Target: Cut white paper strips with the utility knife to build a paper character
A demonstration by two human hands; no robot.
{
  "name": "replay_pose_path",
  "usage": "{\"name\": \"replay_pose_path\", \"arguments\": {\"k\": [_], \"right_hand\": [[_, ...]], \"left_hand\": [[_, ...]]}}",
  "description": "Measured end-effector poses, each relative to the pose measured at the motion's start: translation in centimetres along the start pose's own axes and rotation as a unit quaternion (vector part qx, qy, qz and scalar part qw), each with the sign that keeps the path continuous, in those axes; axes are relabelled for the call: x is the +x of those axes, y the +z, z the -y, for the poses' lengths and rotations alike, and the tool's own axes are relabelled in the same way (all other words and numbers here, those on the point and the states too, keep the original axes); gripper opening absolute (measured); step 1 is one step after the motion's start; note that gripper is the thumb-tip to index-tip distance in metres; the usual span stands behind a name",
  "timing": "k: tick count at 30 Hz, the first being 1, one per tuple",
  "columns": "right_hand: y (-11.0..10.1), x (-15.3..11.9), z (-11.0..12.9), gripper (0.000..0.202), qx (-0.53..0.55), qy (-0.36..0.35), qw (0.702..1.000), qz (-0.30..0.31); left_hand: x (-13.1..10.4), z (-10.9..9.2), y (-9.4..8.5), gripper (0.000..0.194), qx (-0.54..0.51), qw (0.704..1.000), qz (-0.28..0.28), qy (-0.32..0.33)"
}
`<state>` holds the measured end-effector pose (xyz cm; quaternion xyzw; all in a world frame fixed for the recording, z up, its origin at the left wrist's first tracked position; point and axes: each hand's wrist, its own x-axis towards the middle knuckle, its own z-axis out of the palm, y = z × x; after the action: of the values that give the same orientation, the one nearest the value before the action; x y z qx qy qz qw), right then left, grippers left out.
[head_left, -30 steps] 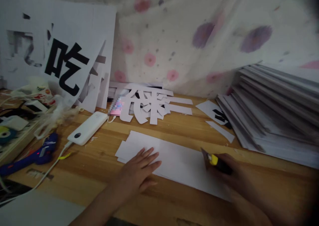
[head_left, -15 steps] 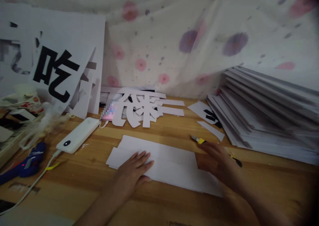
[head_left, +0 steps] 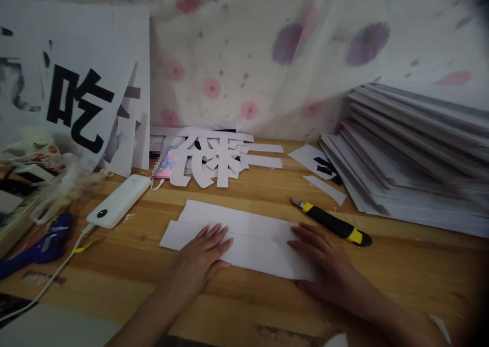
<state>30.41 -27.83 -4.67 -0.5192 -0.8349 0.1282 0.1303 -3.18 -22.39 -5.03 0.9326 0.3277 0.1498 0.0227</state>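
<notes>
Two white rectangular sheets [head_left: 252, 240] lie overlapping in front of me on the wooden table. My left hand [head_left: 208, 247] rests on their left part, fingers stretched out. At their right end is my right hand [head_left: 321, 258], its fingers spread over the edge and nothing gripped in it. A black and yellow utility knife [head_left: 332, 222] lies on the table just beyond my right hand, with its tip pointing left.
A tall stack of white boards [head_left: 412, 158] stands at the right. Cut-out character pieces [head_left: 223, 158] are heaped at the back. On the left are a white power bank [head_left: 118, 202] with a cable, a blue glue gun [head_left: 49, 242] and leaning boards [head_left: 130, 36].
My right hand has come away from beside the utility knife and down onto the right end of the sheets. My left hand stays on the sheets. The view has shifted slightly.
</notes>
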Motion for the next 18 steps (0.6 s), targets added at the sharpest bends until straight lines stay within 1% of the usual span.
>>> {"name": "replay_pose_path", "arguments": {"k": [5, 12, 15, 18], "right_hand": [[0.7, -0.5, -0.3, 0.054, -0.009, -0.033, 0.999, -0.036], [0.9, -0.3, -0.4, 0.054, -0.011, -0.036, 0.998, -0.043], [0.6, -0.1, -0.2, 0.055, -0.009, -0.035, 0.998, -0.048], [-0.3, -1.1, 0.3, 0.054, 0.021, -0.043, 0.997, -0.059]], "left_hand": [[-0.1, 0.0, 0.2, 0.037, 0.029, 0.999, -0.022, 0.017], [-0.3, 0.0, 0.5, 0.036, 0.029, 0.999, -0.033, 0.02], [-0.4, 0.0, 0.6, 0.037, 0.019, 0.999, -0.036, 0.017], [-0.5, -0.1, 0.7, 0.037, 0.018, 0.999, -0.038, 0.014]]}}
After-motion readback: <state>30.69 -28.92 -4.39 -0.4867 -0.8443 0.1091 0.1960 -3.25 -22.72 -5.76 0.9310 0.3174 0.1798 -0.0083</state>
